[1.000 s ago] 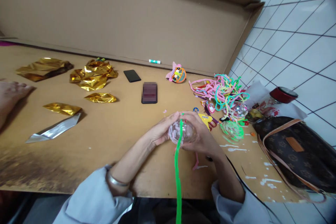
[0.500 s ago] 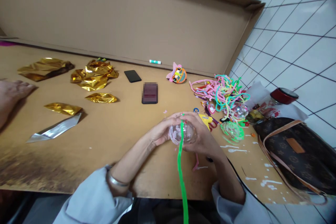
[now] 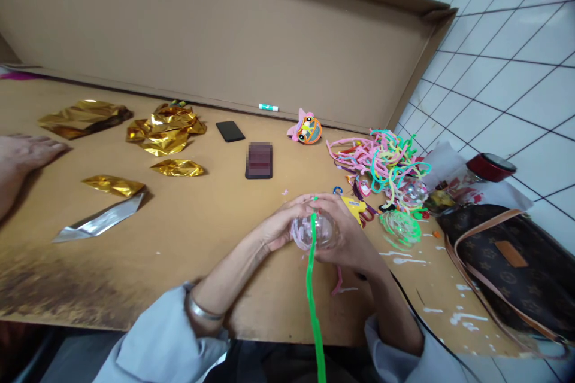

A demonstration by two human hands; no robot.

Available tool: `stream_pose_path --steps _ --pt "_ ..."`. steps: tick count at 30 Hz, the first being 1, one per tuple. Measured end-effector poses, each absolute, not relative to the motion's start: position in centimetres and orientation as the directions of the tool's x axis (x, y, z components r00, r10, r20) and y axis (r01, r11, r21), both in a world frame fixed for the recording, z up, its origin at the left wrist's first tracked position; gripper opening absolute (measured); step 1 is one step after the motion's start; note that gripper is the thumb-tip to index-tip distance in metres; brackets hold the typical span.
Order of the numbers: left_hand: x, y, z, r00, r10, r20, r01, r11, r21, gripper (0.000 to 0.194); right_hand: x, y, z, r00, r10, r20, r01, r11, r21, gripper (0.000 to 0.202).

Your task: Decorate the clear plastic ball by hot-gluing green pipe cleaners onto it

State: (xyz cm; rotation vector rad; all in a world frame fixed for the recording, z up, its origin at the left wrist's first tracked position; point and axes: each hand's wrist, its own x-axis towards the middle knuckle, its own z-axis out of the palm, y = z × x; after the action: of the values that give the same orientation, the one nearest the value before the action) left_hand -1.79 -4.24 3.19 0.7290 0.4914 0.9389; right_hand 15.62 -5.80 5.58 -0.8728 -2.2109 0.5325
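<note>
A clear round ball (image 3: 326, 232) with pinkish patches on its left side is held between both hands near the table's front edge. My left hand (image 3: 283, 224) curves round its left side, and my right hand (image 3: 350, 236) wraps its right side. A bright green fuzzy strip (image 3: 311, 287) runs from the top of the ball down across it towards my body. The fingertips of both hands meet behind the ball. A yellow glue gun (image 3: 354, 208) lies just beyond my right hand, partly hidden by it.
Colourful fuzzy strips (image 3: 381, 161), a green-wound ball (image 3: 401, 228), a jar (image 3: 480, 173) and a brown bag (image 3: 512, 269) are at the right. Further back are a decorated ball (image 3: 306, 128) and phones (image 3: 259, 161). Gold foil (image 3: 166, 128) and another person's hand (image 3: 31, 155) are at the left.
The whole view has shifted slightly, so things appear a little further right. Both hands keep their hold on the clear ball, with the green strip still hanging over it.
</note>
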Motion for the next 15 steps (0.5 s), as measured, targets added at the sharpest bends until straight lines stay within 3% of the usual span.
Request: stream_pose_path --steps 15 --pt "-1.77 -4.25 3.27 0.512 0.856 -0.076 -0.524 0.381 0.761 0.039 15.63 -5.72 5.50 -0.524 0.711 0.470 0.411 0.694 -0.592 0.074"
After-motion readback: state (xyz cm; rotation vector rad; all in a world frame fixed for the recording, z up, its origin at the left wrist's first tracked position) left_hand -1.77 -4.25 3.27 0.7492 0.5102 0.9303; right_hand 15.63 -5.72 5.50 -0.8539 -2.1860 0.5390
